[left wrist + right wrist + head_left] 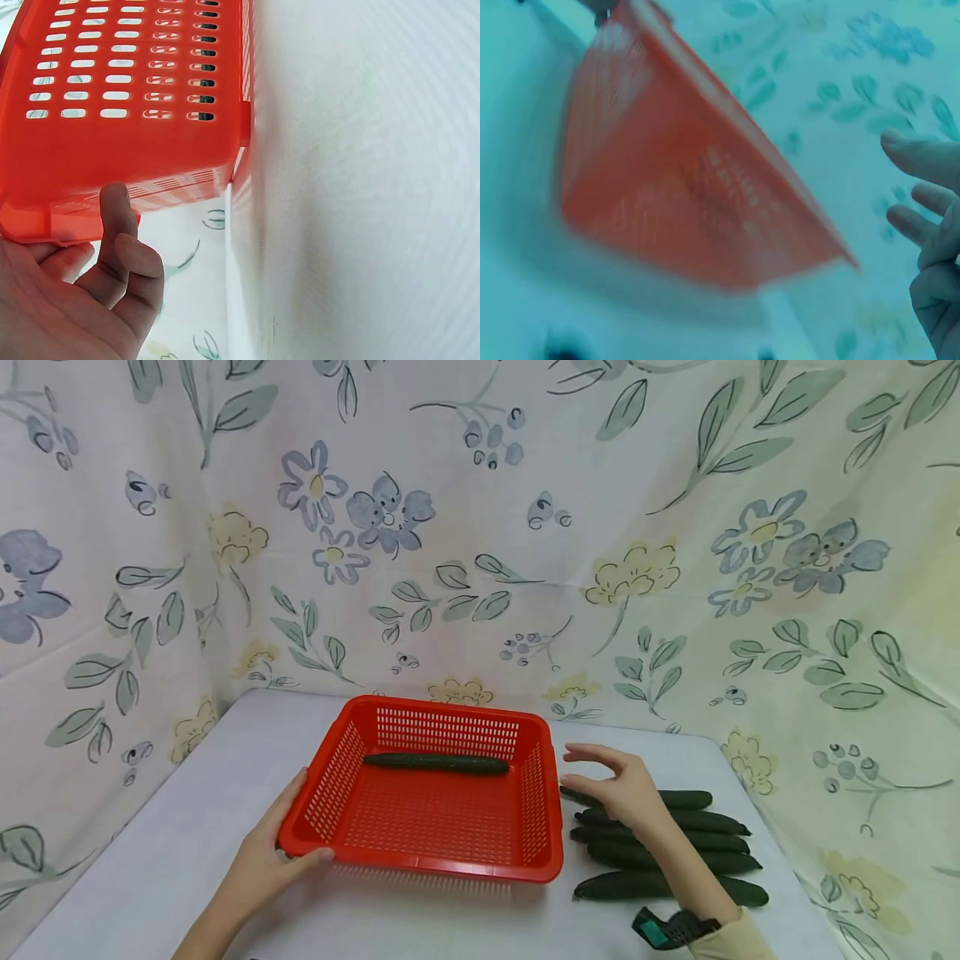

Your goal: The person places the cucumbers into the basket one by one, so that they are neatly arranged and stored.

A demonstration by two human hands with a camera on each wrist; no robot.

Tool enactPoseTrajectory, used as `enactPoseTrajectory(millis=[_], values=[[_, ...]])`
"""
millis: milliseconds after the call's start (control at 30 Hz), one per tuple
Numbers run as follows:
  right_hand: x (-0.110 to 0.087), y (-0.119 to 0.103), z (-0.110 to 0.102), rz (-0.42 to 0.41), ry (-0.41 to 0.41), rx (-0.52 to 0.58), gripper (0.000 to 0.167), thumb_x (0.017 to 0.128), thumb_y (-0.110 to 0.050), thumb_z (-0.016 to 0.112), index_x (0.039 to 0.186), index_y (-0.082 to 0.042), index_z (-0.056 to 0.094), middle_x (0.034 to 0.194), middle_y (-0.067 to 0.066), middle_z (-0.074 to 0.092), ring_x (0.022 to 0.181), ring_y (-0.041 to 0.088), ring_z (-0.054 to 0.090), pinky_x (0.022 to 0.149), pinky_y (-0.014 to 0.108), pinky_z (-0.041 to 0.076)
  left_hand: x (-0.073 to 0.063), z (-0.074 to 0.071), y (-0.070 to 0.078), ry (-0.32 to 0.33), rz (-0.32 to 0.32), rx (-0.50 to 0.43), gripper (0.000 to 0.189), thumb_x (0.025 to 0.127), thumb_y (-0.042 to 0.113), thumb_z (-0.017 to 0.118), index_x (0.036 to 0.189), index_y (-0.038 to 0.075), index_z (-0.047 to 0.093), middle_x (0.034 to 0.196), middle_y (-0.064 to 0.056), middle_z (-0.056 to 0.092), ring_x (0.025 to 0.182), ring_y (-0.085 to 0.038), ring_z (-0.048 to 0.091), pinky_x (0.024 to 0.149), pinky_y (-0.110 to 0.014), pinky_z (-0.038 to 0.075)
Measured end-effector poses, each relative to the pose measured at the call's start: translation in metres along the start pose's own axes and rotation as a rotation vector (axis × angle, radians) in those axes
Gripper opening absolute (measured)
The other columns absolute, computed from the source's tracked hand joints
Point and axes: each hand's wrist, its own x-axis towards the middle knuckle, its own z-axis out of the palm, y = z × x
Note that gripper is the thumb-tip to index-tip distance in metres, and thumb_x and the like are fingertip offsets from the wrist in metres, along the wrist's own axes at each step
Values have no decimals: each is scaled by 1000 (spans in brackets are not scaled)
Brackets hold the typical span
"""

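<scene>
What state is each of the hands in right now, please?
Left hand: holding the red basket at its near left corner.
Right hand: open, holding nothing.

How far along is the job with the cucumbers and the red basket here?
Apparently early. Looks done: one cucumber lies inside the red basket. In hand: the left hand grips the basket's near corner; the right hand, beside the basket, holds nothing. Probably to go: the five cucumbers lying outside it on the table.
</scene>
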Motion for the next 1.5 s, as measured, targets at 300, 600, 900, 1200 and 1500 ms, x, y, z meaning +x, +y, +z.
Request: enactPoseTrajectory(millis=[300,600,900,1200,1500], values=[[-76,63,-63,133,141,-84,60,87,-33,89,140,-13,69,120,-5,76,39,7,35,38,31,39,1,0,1,0,7,-16,117,84,33,90,173,23,14,172,-22,30,144,-49,44,93,-59,59],[-127,121,-91,315,192,-96,63,88,-30,88,143,-6,67,108,-23,75,36,13,37,39,35,43,5,-3,3,8,24,-16,116,85,32,90,173,25,14,171,-22,31,143,-48,46,91,-55,61],[-139,142,-91,370,222,-28,59,84,-26,91,136,-6,72,67,-11,69,38,25,27,39,35,40,1,-2,2,17,21,-15,116,85,30,90,173,22,15,170,-23,31,142,-49,46,91,-57,60],[-142,152,-80,199,281,-330,56,77,-32,96,125,-10,79,113,-22,62,46,13,47,48,27,46,-1,0,1,-5,-12,-18,116,86,32,89,173,22,13,171,-23,29,144,-50,43,94,-59,59],[-140,160,-77,365,234,-351,70,79,-41,94,137,-9,69,74,-3,69,41,12,48,45,26,43,0,0,0,-4,-1,-3,116,86,32,89,173,23,13,171,-22,30,144,-49,45,92,-51,60]])
